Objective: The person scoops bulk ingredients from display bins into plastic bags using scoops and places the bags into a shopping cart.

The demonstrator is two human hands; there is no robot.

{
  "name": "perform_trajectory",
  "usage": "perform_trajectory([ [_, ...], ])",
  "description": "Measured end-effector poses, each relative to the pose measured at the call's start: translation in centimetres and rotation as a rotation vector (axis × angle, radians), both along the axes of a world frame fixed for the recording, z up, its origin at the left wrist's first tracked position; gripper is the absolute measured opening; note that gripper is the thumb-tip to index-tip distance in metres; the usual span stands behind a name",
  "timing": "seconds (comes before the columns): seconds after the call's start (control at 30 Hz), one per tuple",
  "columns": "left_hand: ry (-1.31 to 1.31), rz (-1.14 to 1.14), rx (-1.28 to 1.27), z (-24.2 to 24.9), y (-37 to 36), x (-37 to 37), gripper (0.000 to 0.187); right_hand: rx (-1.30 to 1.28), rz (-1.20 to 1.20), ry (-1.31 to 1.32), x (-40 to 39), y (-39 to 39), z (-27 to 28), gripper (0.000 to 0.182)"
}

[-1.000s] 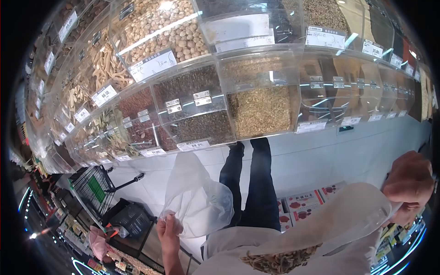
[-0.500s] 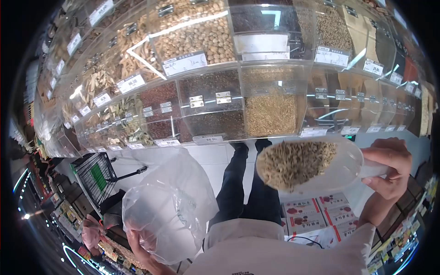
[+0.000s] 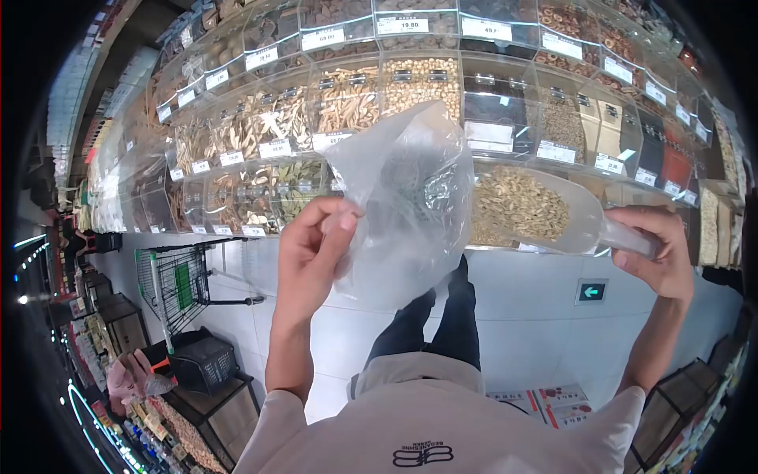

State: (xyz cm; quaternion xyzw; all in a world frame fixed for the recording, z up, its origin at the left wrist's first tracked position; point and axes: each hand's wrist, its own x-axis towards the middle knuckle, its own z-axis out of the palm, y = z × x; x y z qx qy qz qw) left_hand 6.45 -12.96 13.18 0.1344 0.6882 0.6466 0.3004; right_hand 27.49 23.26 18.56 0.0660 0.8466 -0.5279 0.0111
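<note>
My left hand (image 3: 316, 246) pinches the edge of a clear plastic bag (image 3: 399, 217), which hangs spread out in front of the bins. At the right, my right hand (image 3: 662, 246) is wrapped round the handle of a translucent scoop (image 3: 583, 215). A heap of elongated greenish-brown seeds (image 3: 523, 205) lies in the scoop. The scoop's front end is right at the bag's right side and overlaps it in this view. Behind the bag and scoop, parts of the lower bins are hidden.
Rows of clear bins with dried goods (image 3: 347, 103) and price tags (image 3: 322, 38) run across the front. A shopping cart (image 3: 178, 288) stands on the left, near a black basket (image 3: 204, 363). Printed boxes (image 3: 564, 411) lie on the floor by my legs.
My left hand has raised the bag from low on the left to the bins. The scoop of seeds has moved up beside the bag. My view has shifted, showing more upper bins.
</note>
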Motion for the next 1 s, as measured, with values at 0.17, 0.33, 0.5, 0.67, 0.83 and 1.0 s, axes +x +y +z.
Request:
perform_trajectory([
  [0.17,0.003,-0.015,0.061,-3.9,2.3,-1.8,0.020,-0.026,0.067,-0.111,-3.1,-1.8,-0.8,0.045],
  [0.33,-0.057,-0.062,0.096,-5.8,2.2,-1.9,0.022,0.182,0.143,-0.240,-8.1,-5.3,-5.8,0.042],
  [0.5,-0.295,-0.194,0.176,-6.6,1.2,-2.3,0.021,0.968,0.336,-0.117,-14.4,-9.9,-11.4,0.035],
  [0.67,-0.113,-0.007,0.111,-7.8,-0.3,-3.3,0.019,1.155,0.373,-0.105,-15.3,-10.1,-14.9,0.028],
  [0.83,0.283,0.040,0.043,-9.5,0.3,-3.4,0.020,1.081,0.328,-0.133,-13.3,-11.2,-16.8,0.029],
  [1.0,1.049,-0.320,-0.310,-10.5,1.6,-2.3,0.008,0.973,0.251,-0.071,-12.6,-11.3,-18.5,0.027],
])
